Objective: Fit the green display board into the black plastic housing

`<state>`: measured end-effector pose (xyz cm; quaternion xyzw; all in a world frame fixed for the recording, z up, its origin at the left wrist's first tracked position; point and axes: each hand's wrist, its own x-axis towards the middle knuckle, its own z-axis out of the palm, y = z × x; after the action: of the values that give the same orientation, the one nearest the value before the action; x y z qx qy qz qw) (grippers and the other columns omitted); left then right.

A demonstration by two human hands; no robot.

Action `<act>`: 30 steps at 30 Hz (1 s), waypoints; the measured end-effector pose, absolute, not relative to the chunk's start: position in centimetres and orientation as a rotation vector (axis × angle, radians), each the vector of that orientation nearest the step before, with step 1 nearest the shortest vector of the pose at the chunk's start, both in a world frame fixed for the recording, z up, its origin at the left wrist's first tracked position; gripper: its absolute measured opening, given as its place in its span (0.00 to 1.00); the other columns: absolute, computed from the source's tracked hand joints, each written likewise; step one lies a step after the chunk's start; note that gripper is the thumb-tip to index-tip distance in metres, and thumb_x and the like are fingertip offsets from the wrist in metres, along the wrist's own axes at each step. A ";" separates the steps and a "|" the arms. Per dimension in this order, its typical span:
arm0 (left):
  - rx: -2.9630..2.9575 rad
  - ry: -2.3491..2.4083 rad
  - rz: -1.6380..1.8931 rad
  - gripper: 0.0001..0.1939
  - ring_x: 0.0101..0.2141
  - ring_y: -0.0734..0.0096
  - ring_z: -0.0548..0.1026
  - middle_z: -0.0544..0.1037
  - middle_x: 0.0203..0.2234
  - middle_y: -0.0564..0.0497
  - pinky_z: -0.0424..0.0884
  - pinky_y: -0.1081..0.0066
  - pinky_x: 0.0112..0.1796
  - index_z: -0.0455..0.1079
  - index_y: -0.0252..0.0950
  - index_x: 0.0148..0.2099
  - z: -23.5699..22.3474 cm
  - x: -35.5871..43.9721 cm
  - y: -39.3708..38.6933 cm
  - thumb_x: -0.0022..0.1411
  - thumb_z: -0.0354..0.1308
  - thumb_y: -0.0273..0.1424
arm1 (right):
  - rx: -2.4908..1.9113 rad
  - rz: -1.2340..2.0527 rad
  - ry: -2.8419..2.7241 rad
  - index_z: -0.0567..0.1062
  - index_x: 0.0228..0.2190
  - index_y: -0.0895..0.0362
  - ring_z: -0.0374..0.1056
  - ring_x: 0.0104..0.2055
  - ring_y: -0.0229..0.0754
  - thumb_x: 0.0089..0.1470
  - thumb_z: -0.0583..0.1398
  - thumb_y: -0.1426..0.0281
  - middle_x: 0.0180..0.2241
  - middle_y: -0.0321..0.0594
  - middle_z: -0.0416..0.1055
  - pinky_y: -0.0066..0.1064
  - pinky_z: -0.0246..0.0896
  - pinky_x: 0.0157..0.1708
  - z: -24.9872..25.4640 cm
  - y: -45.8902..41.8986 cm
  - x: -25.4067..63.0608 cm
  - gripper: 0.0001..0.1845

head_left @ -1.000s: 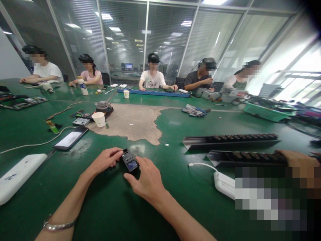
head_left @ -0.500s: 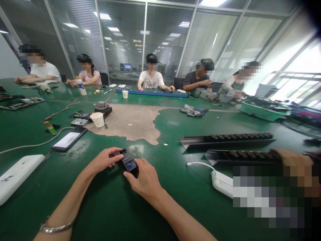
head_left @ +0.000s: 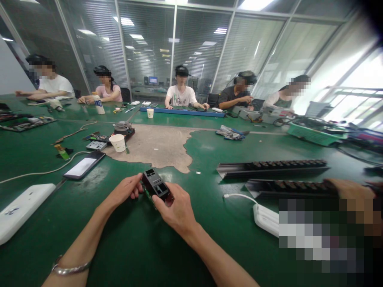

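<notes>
A small black electronic device is held over the green table, its plastic front casing facing up with dark rectangular cutouts. Along its left lower side a green circuit board sticks out from under the casing. My right hand grips the device's near right end, thumb on the near side and fingers around the far side. My left hand, with a silver bracelet on the wrist, is closed at the upper left edge, thumb against the casing and fingers curled beside the board. What its fingertips pinch is partly hidden.
A phone and a white power bank lie left. A paper cup stands ahead beside electronic parts. Black rails and a white cabled device lie right, near another person's hand. Several people sit across the table.
The device has turned and tilted in my hands. The lit-looking screen window now shows as a dark cutout, and the green circuit board has come into view beneath the casing.
</notes>
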<state>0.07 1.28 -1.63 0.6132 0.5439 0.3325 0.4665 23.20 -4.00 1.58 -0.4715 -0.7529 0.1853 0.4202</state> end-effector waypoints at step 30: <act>1.599 1.371 0.746 0.30 0.23 0.73 0.69 0.72 0.27 0.51 0.66 0.75 0.22 0.72 0.33 0.50 -1.5 0.3 1.3 0.64 0.47 0.53 | -1.641 0.303 -2.006 0.73 0.39 0.57 0.69 0.41 0.50 0.49 0.64 0.63 0.37 0.45 0.73 0.37 0.62 0.42 0.6 -1.6 25.8 0.15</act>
<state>0.26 1.29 -1.53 0.6434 0.5514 0.3002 0.4381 25.80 -1.58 0.59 -0.6068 -0.7417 0.1119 0.2629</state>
